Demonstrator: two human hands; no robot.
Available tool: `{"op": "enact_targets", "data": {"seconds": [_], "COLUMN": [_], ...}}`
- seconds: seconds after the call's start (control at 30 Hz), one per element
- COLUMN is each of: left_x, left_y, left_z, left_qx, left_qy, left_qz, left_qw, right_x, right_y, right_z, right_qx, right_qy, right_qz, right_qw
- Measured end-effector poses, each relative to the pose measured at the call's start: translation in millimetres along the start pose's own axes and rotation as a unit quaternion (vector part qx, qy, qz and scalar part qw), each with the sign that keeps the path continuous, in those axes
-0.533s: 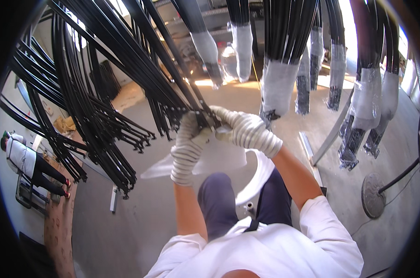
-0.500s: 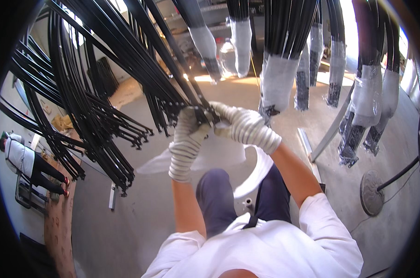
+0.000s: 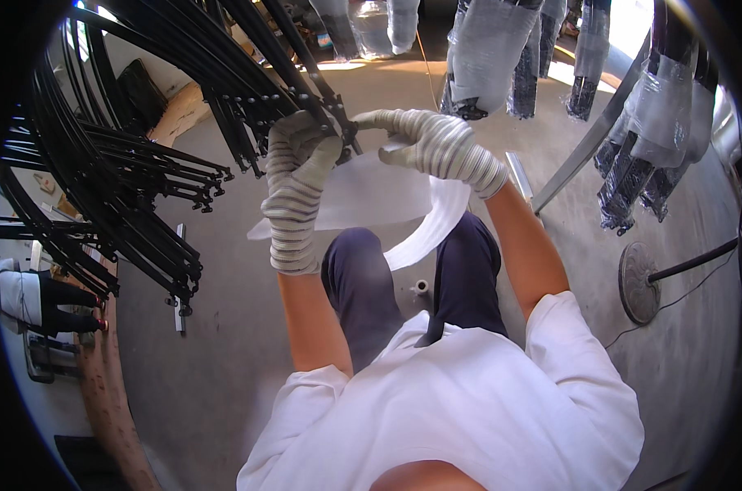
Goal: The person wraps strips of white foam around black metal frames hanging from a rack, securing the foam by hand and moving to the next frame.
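Note:
My left hand (image 3: 296, 184), in a striped knit glove, is closed around the lower ends of some black metal bars (image 3: 277, 90). The bars slope down to it from the upper left and have small bolted ends. My right hand (image 3: 445, 147), gloved alike, is just right of those ends. Its index finger points at them and the thumb is apart from it, with nothing visible between. Whether that fingertip touches a bar I cannot tell. Below the hands, a white translucent foam sheet (image 3: 363, 196) spreads out, with a curled white strip (image 3: 440, 221) above my knees.
More black curved bars (image 3: 101, 180) hang at the left. Bundles with wrapped ends (image 3: 494, 61) hang at the upper right. A slanting metal post (image 3: 588, 135) and a round ornate base (image 3: 639, 282) stand on the right. Another person (image 3: 48, 299) is at far left.
The view has tipped, so the hanging bars and bundles sit higher in the picture. My right hand has drawn away from the bar ends, and its fingers have parted. The left hand keeps its grip.

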State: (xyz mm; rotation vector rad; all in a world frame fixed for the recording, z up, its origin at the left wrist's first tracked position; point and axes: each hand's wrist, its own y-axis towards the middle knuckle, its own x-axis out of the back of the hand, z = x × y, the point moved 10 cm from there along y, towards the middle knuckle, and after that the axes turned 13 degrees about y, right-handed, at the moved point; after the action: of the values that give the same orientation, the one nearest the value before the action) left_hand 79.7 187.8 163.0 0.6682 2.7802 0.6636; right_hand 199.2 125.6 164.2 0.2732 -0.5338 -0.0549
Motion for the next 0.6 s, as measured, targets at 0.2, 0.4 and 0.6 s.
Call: {"op": "enact_targets", "data": {"seconds": [0.2,0.4,0.6], "left_x": [1.9,-6.9,4.9], "left_y": [5.8,2.3,21.6], "left_z": [42.5,13.5,30.9], "left_qx": [0.074,0.042,0.043], "left_qy": [-0.048,0.188,0.309], "left_qz": [-0.015,-0.12,-0.167], "left_qw": [0.996,0.974,0.935], "right_x": [7.5,17.2,6.2], "right_y": [11.5,7.0,-18.6], "right_z": [-29.8,-18.8,-20.0], "right_qx": [-0.017,-0.015,-0.004], "right_qy": [-0.181,-0.174,-0.136], "right_qz": [0.034,-0.005,0.056], "right_qw": [0.983,0.985,0.989]}}
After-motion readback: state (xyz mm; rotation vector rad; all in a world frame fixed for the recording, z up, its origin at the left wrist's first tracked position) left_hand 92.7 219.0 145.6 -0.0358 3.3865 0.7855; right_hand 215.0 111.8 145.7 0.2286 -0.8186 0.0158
